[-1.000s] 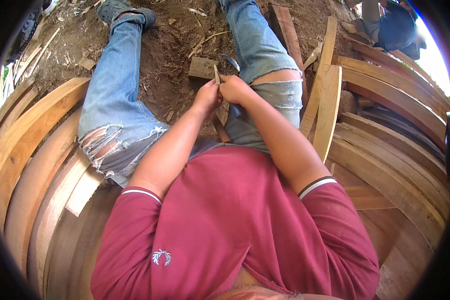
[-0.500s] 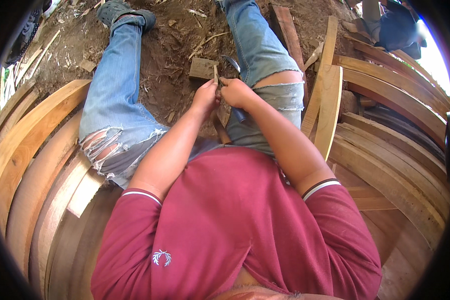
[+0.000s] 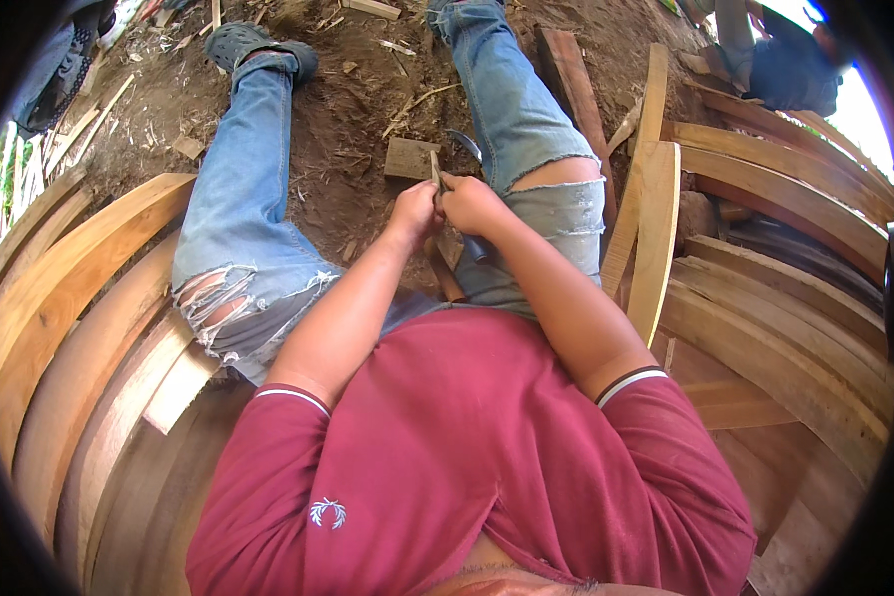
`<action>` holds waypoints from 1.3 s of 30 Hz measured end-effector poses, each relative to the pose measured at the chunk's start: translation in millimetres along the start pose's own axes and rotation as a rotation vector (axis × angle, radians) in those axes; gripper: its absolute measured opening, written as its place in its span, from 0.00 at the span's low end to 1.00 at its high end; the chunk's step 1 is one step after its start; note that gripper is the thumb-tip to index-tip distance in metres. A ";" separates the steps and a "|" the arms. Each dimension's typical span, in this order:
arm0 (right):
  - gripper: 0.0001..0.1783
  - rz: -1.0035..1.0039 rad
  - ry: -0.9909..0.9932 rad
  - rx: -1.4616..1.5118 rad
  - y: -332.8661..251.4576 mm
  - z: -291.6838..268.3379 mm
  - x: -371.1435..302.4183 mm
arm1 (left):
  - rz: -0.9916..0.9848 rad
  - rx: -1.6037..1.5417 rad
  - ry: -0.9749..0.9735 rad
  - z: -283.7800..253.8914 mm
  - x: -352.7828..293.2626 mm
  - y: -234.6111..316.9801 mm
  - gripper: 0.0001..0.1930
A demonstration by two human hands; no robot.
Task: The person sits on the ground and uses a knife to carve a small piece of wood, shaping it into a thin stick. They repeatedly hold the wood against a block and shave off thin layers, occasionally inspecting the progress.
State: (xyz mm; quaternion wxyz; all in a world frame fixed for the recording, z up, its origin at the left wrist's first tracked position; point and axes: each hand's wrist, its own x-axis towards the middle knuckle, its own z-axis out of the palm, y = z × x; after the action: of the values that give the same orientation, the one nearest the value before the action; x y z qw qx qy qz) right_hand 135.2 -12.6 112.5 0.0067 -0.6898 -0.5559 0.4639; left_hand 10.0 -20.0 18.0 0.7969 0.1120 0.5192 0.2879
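Observation:
Both hands meet in front of me, between my knees. My left hand is closed around a thin wood strip, whose pale tip points up and away from me. Pressed close beside it, my right hand is wrapped round a tool with a dark blue handle; the handle's end sticks out below the fist. The tool's working end is mostly hidden at the strip. Just beyond the right hand, near my knee, shows a curved silver metal piece; I cannot tell what it belongs to. Under my hands lies a brown wooden handle.
A wood block lies on the dirt ground just past my hands. Curved planks are stacked at left, more curved planks at right. Upright boards stand by my right knee. Parts of other people show at the upper edges.
The view has shifted slightly, so the scene sits a little lower. Both hands remain together on the wood strip and the tool, with only a small change in their pose.

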 end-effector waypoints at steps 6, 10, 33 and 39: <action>0.28 -0.023 -0.022 -0.014 4.0 2.6 -1.2 | -0.044 0.009 0.040 1.0 -4.1 -0.6 0.13; 0.29 -0.033 0.004 -0.044 8.7 9.0 -0.4 | -0.059 0.010 0.110 1.6 6.3 -11.7 0.14; 0.31 0.013 0.030 0.009 13.0 16.7 23.2 | -0.012 0.017 0.018 10.6 5.9 -13.1 0.16; 0.31 -0.013 0.005 -0.074 9.1 8.5 -2.2 | 0.098 -0.005 0.069 19.9 4.0 -16.8 0.16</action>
State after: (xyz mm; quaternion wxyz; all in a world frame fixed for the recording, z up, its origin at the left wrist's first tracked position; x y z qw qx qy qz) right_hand 136.7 -22.1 104.3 -0.0143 -0.6872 -0.5771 0.4412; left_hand 34.6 -28.9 15.6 0.7637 0.1256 0.5395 0.3315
